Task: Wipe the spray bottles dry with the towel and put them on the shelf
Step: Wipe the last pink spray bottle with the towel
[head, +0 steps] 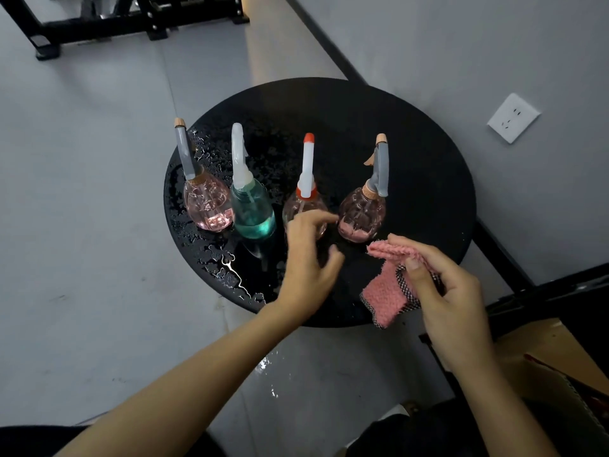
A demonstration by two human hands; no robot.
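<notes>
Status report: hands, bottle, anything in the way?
Left hand open, reaching red-nozzle bottle, upright on wet table. Right hand grips pink towel. Nothing in the way.

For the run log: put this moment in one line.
left hand: open, by red-capped bottle | right hand: holds pink towel | four spray bottles: upright on wet black table

Grey floor [82, 242], grey wall [494, 44] with probably a socket [513, 117].

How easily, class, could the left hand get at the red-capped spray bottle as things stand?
Probably yes: the left hand is open right at the red-capped bottle, holding nothing, with nothing between them.
</notes>
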